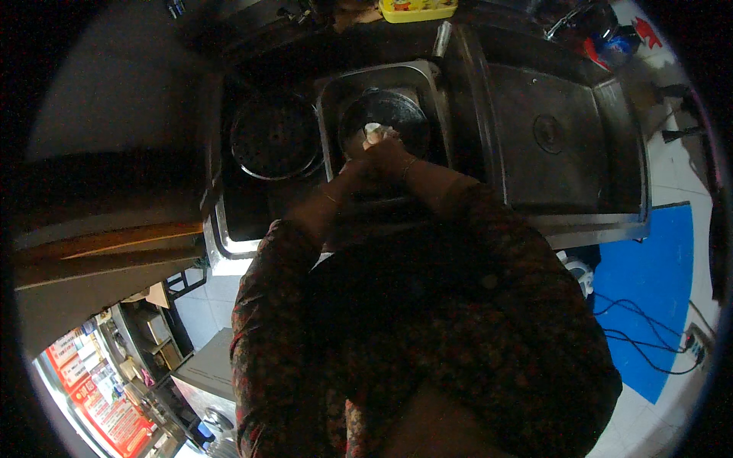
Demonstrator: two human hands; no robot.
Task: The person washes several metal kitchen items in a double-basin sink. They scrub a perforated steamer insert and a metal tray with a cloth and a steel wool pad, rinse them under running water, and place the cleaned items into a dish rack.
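Observation:
Both my hands meet over a round dark basin or pan point(395, 106) that sits inside a square metal container point(381, 68) in the left part of a stainless-steel sink. My right hand point(392, 150) is against a small pale item point(373, 133), too dim to identify. Close beside it, and partly in shadow, is my left hand point(356, 167); its fingers are hidden. To the left lies a round dark vessel with a shiny rim point(275, 172). A metal tap spout point(442, 39) is just beyond the container.
At the right is another sink basin with a round drain point(548, 134). A yellow plastic box point(418, 11) stands beyond the sink. On the floor at the right, black cables point(647, 320) cross a blue mat point(658, 275). A wooden edge point(131, 243) is at the left.

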